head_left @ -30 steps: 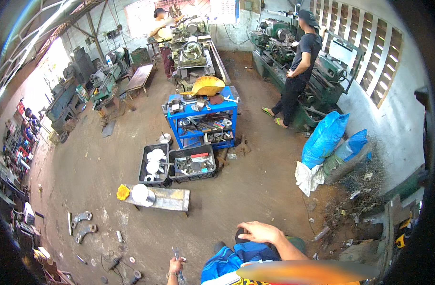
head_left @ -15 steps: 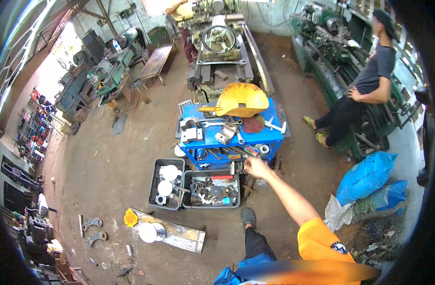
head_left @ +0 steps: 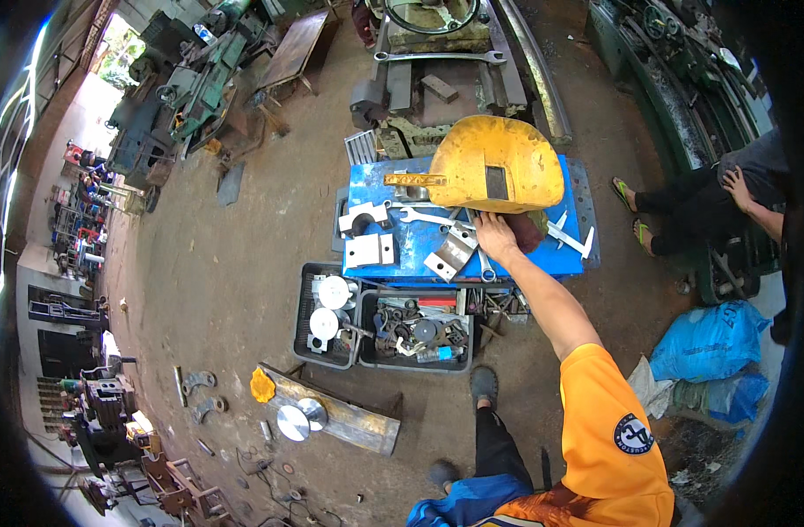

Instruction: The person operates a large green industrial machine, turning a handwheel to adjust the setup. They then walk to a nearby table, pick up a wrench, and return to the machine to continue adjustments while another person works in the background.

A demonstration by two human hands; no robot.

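Table [head_left: 367, 183], blue, carries a yellow welding mask [head_left: 529, 162], an open-ended wrench [head_left: 428, 218] and a caliper [head_left: 567, 238]. Right hand [head_left: 496, 235] lies at the mask's lower edge, between a curved metal block [head_left: 453, 255] and a dark red cloth [head_left: 531, 230]. A ring wrench [head_left: 485, 260] sits just beside it; fingertips partly obscured, so whether the grip is spread or pinching cannot be told.

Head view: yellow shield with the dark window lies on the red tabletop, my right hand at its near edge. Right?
One slip: the tabletop is blue, not red, as the head view shows. The rest holds: the yellow shield lies on it, with your right hand at its near edge.
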